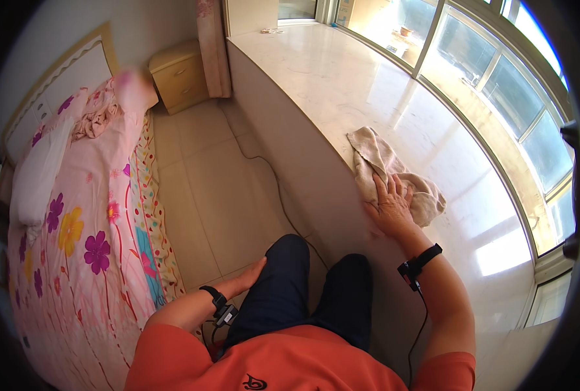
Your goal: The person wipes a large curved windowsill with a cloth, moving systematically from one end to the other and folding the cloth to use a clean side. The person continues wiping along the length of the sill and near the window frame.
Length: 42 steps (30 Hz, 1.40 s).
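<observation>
My right hand (391, 203) lies spread on a crumpled beige cloth (375, 151), pressing it against the glossy pale stone window sill (309, 73). The cloth sits at the sill's inner edge, part of it bunched to the right of my fingers. My left hand (254, 274) rests against the side of my left knee, its fingers partly hidden behind the dark trousers; no object shows in it. Each wrist wears a black strap with a small device and a cable.
A bed with a pink floral cover (94, 195) stands left, a wooden nightstand (180, 76) beyond it. A dark cable (275, 181) runs along the tiled floor beside the sill's wall. Curved-looking window frames (429, 39) border the sill; a pink curtain (214, 54) hangs at its far end.
</observation>
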{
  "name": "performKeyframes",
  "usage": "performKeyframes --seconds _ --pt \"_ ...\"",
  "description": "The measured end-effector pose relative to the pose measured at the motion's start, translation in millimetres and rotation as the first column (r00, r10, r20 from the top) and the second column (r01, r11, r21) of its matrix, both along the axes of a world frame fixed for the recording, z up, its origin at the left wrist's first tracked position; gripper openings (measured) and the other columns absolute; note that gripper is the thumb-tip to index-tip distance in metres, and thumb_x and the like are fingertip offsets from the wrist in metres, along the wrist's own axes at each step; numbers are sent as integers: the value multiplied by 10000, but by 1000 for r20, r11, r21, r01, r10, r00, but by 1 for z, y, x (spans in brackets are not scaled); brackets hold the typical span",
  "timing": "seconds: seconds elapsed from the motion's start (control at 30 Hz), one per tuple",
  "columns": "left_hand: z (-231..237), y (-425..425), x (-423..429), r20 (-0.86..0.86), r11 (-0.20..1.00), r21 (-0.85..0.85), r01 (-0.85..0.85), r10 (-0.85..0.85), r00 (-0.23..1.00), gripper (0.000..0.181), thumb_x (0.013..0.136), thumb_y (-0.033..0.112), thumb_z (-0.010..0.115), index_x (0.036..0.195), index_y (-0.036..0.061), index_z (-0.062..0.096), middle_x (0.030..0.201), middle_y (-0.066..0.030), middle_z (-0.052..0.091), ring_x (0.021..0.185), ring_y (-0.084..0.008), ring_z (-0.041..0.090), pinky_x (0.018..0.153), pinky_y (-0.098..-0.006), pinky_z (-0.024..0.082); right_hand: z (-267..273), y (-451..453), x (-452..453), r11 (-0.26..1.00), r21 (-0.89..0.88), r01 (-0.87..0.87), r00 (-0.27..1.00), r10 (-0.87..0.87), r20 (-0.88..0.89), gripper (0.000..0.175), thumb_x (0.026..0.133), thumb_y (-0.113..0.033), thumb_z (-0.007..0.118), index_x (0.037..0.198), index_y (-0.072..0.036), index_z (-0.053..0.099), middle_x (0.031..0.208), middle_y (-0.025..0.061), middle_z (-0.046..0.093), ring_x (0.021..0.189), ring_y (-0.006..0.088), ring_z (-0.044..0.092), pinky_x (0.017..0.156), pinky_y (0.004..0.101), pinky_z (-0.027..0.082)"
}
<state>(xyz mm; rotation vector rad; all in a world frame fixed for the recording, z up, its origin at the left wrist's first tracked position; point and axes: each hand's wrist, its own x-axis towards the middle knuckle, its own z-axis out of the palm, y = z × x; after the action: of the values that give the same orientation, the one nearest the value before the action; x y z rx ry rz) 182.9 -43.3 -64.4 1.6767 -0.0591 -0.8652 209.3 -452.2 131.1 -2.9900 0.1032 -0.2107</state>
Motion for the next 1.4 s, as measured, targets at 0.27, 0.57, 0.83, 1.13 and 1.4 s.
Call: performKeyframes --seconds 0.27,0.57,0.83,1.13,1.4 --pt "-68 127 -108 -426 902 374 217 -41 904 711 991 580 435 1420 14 472 1374 -181 562 1180 -263 584 997 -392 466 -2 4 10 997 71 -5 1000 4 10 803 873 -487 619 1535 -132 335 1581 212 286 1501 372 176 1183 621 44" --pt "-86 147 -132 -426 832 473 290 -72 902 675 982 512 499 1437 16 448 1365 -188 566 1181 -273 591 977 -398 486 1 9 18 999 33 18 1000 -19 7 795 873 -489 618 1532 -137 347 1576 194 308 1492 370 205 1180 639 62" --pt "-90 155 -156 -392 826 489 279 -78 917 658 974 451 556 1453 18 427 1357 -194 570 1181 -282 598 960 -404 503 2 11 24 1000 16 11 1000 -11 17 822 833 -477 655 1516 -129 359 1562 178 320 1484 371 215 1169 655 84" --pt "48 146 -124 290 891 267 -366 288 912 619 974 164 610 1492 22 302 1374 -204 533 1196 -265 593 934 -370 525 8 11 28 999 -1 33 991 -33 -131 928 830 -568 645 1561 -136 270 1590 218 273 1500 391 175 1158 670 59" --pt "296 436 -201 861 -210 -67 -975 482 -163 754 842 102 672 1473 -37 283 1141 -177 626 860 -240 680 665 -322 564 22 11 26 1000 -19 -3 976 -1 -219 995 813 -579 640 1586 -131 203 1600 265 228 1510 413 138 1134 703 68"
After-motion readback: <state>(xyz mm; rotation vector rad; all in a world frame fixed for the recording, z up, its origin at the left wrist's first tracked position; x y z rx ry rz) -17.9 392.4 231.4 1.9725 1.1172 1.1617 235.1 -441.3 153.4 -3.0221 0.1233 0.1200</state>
